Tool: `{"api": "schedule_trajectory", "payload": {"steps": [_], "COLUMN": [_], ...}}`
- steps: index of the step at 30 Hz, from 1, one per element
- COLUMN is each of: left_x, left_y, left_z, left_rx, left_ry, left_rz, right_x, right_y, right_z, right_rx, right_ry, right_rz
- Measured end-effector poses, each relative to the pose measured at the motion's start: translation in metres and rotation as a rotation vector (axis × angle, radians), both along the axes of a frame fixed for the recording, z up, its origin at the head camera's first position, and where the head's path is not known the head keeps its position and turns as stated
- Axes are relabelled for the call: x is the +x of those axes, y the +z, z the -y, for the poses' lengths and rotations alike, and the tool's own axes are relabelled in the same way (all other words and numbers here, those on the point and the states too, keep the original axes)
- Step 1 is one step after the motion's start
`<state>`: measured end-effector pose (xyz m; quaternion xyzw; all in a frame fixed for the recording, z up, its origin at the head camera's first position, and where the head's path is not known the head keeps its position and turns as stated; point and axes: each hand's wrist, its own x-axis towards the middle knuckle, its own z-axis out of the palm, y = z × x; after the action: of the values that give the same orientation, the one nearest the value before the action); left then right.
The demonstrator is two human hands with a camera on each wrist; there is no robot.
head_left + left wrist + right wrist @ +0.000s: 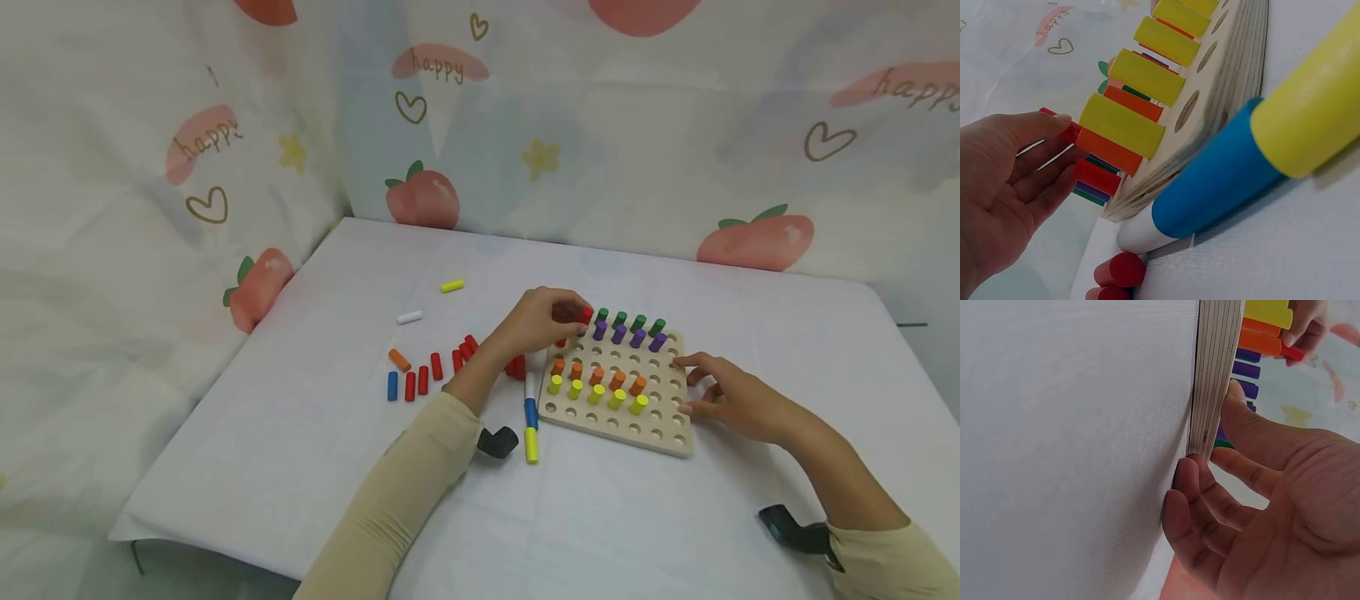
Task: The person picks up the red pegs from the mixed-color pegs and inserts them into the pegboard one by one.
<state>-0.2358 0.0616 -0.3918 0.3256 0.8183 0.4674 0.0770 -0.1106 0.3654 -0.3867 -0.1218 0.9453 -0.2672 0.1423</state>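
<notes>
My left hand (542, 321) is over the far left corner of a wooden pegboard (607, 423), pinching a red peg (1074, 130) between thumb and fingers. Near this hand stand rows of green pegs (638, 322) and purple pegs (618, 334). Closer to me are a row of orange pegs (597, 377) and a row of yellow pegs (596, 394). At the board's right edge, my right hand (738, 400) grips the side. Its thumb (1249, 419) lies against the board's upper edge, and its other fingers curl by the side and tabletop.
Loose red pegs (437, 367) lie left of the board, some behind my left arm. A blue peg (392, 386), an orange peg (399, 360), a white peg (409, 317) and a yellow peg (452, 286) lie farther left. White, blue and yellow pegs line the board's left side.
</notes>
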Motion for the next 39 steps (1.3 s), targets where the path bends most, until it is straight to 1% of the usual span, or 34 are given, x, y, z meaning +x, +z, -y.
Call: {"api": "schedule_trajectory", "payload": {"steps": [5,9,15,20,23,26,31,35,39], "left_x": [-0.001,-0.002,-0.002,-0.002,-0.001,-0.001,-0.003,-0.004,-0.005], "left_y": [-0.003,-0.005,-0.002,-0.001,0.000,-0.001,-0.005,-0.009,-0.013], "left_z": [-0.001,0.000,0.001,0.002,0.001,0.001,0.001,0.002,0.002], "left_rx": [0.001,-0.010,-0.029,-0.047,-0.059,-0.080,-0.129,-0.133,-0.126], "left_ry": [-0.003,-0.005,0.005,-0.017,-0.042,-0.057,-0.070,-0.074,-0.069], "left_rz": [-0.010,0.005,0.045,0.061,0.053,0.030,0.011,0.001,0.009], "right_x": [0.000,0.000,0.000,0.000,0.000,0.000,-0.001,0.000,0.000], "right_y": [-0.001,0.000,0.002,0.002,0.002,0.001,0.001,0.002,0.001], "right_z": [0.000,0.001,0.003,0.003,0.002,0.001,0.001,0.001,0.001], "right_rx": [0.003,0.008,0.018,0.023,0.027,0.023,0.010,0.011,0.002], "right_ry": [0.001,-0.001,-0.001,-0.005,-0.010,-0.012,-0.006,-0.003,-0.006], "right_rz": [-0.007,0.015,0.039,0.047,0.046,0.027,0.002,-0.002,0.009]}}
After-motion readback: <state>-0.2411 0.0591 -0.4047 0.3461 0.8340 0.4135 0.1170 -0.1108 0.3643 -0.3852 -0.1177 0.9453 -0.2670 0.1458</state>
